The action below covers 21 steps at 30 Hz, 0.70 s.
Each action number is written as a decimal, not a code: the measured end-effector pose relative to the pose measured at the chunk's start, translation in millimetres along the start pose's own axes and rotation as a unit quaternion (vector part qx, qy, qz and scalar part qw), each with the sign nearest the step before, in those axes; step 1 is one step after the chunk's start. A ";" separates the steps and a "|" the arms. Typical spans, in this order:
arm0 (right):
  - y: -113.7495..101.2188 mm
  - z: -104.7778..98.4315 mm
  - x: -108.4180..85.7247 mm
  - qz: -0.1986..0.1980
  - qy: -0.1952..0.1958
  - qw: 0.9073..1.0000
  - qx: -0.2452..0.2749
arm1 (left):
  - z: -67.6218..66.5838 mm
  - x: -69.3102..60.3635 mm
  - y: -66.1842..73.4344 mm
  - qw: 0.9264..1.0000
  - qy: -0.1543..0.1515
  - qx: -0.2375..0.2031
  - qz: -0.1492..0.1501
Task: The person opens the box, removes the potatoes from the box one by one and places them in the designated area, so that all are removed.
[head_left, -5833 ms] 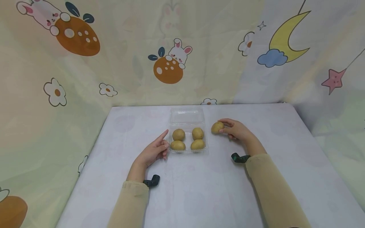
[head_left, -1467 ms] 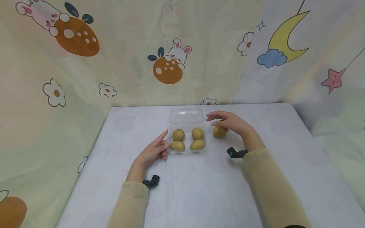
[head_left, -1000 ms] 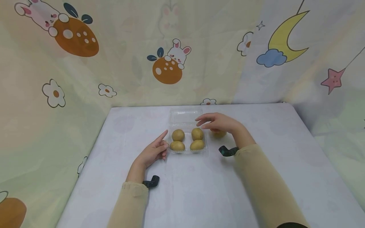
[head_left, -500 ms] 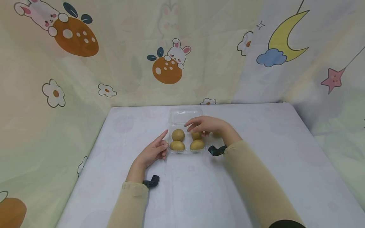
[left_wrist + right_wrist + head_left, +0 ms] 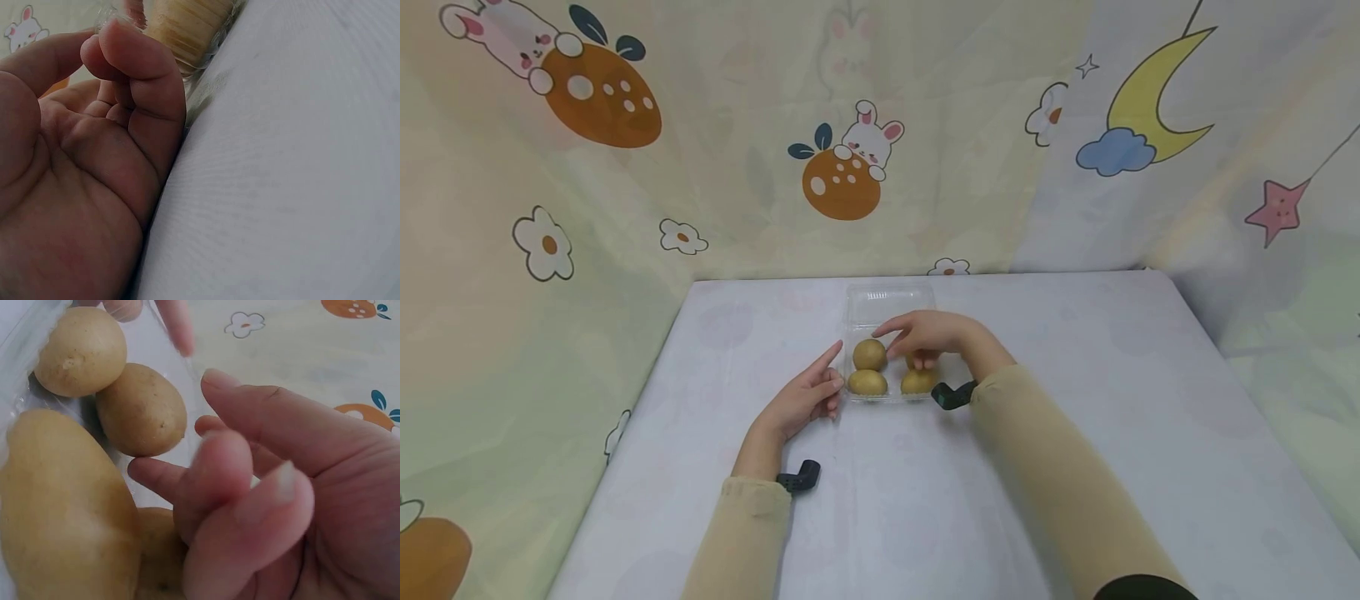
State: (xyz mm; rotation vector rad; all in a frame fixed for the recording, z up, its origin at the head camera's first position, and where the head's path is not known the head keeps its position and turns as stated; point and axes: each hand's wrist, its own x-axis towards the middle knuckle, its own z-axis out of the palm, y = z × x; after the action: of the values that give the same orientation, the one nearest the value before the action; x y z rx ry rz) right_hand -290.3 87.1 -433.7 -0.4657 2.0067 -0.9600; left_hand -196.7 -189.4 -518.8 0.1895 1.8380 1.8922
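A clear plastic box (image 5: 891, 305) lies with its lid folded back. Inside sit a back left potato (image 5: 870, 354), a front left potato (image 5: 868, 382) and a front right potato (image 5: 917, 382); the back right one is mostly hidden. My right hand (image 5: 934, 333) hovers over the box's right half, index finger reaching beside the back left potato. In the right wrist view its fingers are bent and apart, holding nothing; one fingertip meets or nearly meets a potato (image 5: 142, 409). My left hand (image 5: 805, 396) rests at the box's left side, index finger extended, other fingers curled loosely.
A white cloth covers the table (image 5: 880, 517), and a printed curtain (image 5: 730, 150) stands behind it. A black wrist camera (image 5: 953, 396) sits on the right wrist, another camera (image 5: 801, 477) on the left. The loose potato right of the box is hidden behind the right hand.
My right hand earlier held a potato right of the box, then let go of it there. It has since moved left over the box. The left hand has stayed still.
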 end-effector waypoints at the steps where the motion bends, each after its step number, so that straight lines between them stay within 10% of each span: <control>1: -0.3 0.6 1.3 0.001 -0.006 1.000 0.001 | -0.3 0.1 -0.2 1.000 0.000 0.001 0.000; 21: -15.0 11.1 15.2 0.040 -0.041 0.998 0.025 | 1.2 -0.9 1.8 1.000 0.000 0.015 0.005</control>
State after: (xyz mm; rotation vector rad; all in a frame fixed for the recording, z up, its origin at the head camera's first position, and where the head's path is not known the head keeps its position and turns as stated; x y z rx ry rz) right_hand -290.4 63.0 -434.1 -0.3892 1.9100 -0.9251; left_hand -195.9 -188.7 -516.7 0.2092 1.8705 1.8727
